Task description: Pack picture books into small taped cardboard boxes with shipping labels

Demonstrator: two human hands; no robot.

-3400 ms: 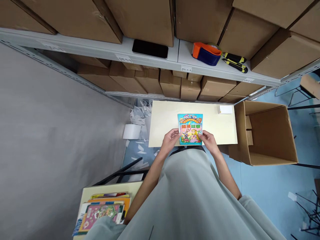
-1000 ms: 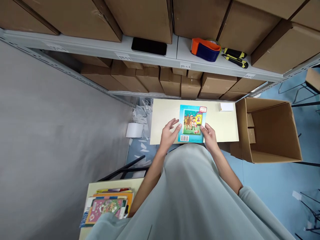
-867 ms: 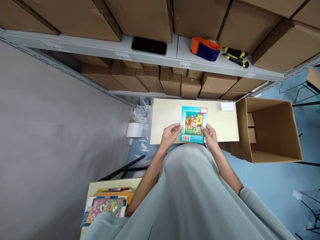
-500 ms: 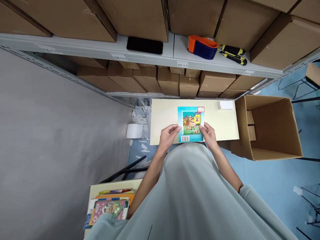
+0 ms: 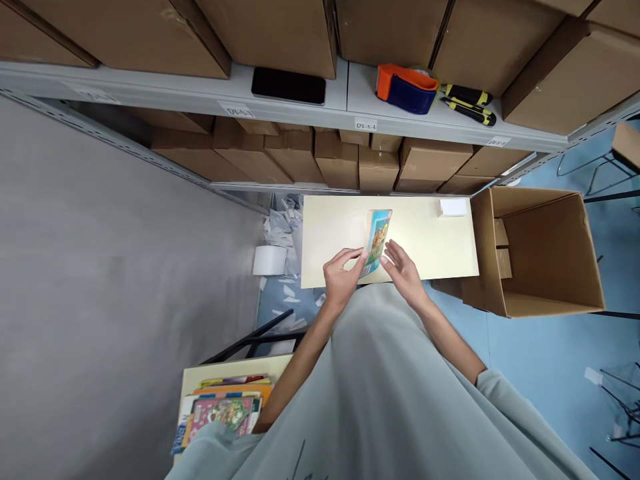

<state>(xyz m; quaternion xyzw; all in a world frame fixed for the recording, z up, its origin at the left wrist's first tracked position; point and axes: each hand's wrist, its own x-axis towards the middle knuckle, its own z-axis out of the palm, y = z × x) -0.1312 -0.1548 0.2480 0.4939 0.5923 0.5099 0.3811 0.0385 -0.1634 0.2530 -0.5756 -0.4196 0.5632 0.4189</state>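
Note:
Above the cream table, a thin picture book with a blue cover is turned nearly edge-on. My left hand pinches its left edge near the lower corner, thumb on the cover. Just to the right of the book, my right hand has its fingers apart; the thumb is close to the cover's edge, and whether it touches I cannot tell.
A small white box lies at the table's back right. Beside the table stands an open cardboard carton. Stacked books sit at lower left. The shelf carries a phone, a tape dispenser and cutters.
The book was facing me, held by both hands at its sides. It has since been turned nearly edge-on, and my right hand has let go and moved left.

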